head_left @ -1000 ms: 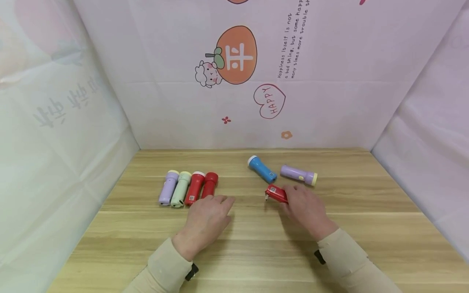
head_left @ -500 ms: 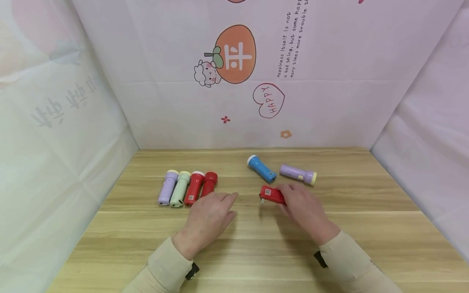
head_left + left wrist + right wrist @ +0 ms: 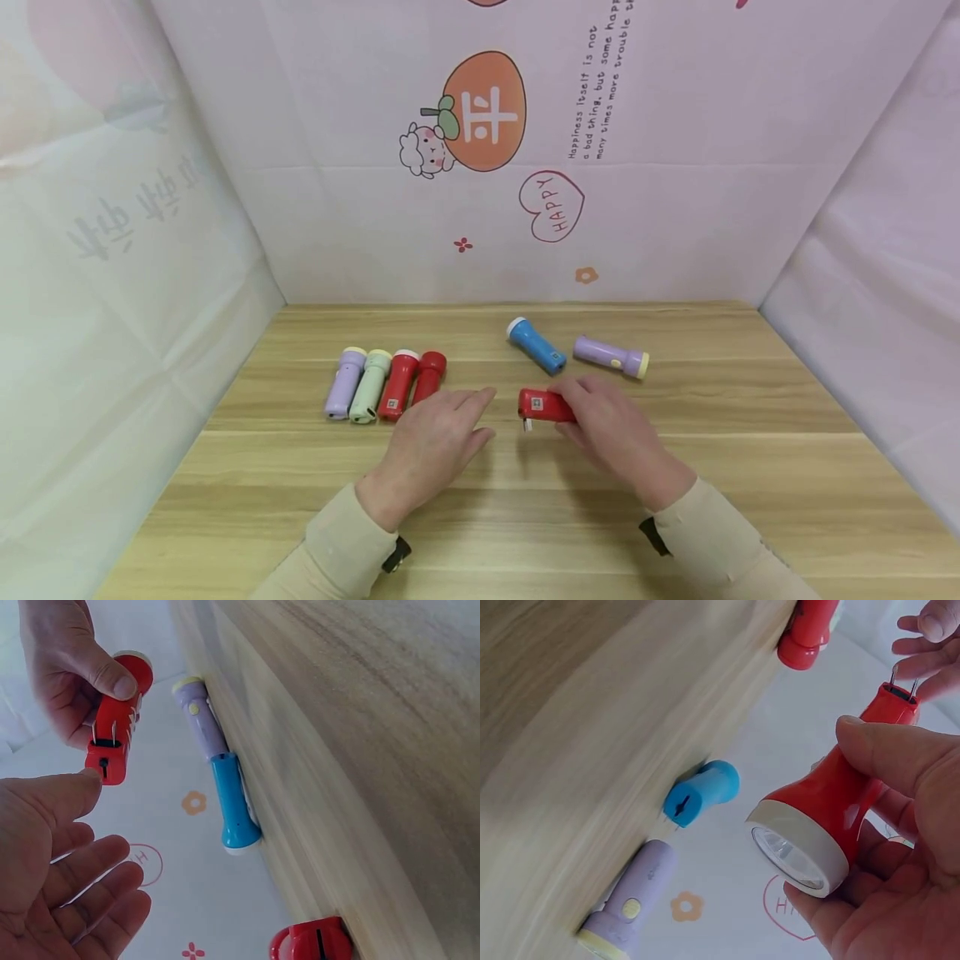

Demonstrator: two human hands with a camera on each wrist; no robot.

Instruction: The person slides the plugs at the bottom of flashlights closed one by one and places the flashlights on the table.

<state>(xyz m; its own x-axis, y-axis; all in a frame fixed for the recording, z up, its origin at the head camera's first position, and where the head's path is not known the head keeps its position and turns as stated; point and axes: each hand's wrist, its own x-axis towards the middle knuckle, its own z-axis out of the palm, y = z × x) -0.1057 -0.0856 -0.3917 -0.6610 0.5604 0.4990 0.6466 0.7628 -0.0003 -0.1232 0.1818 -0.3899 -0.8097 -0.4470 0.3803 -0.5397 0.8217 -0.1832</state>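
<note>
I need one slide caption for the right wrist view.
The right hand grips a red plastic flashlight with a white rim and two exposed metal prongs.

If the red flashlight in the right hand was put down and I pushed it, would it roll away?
The red flashlight might swing in a curve, since its head looks wider than its body. The metal prongs sticking out could catch and stop it. It probably won't squish: its shell looks like hard plastic.
</note>
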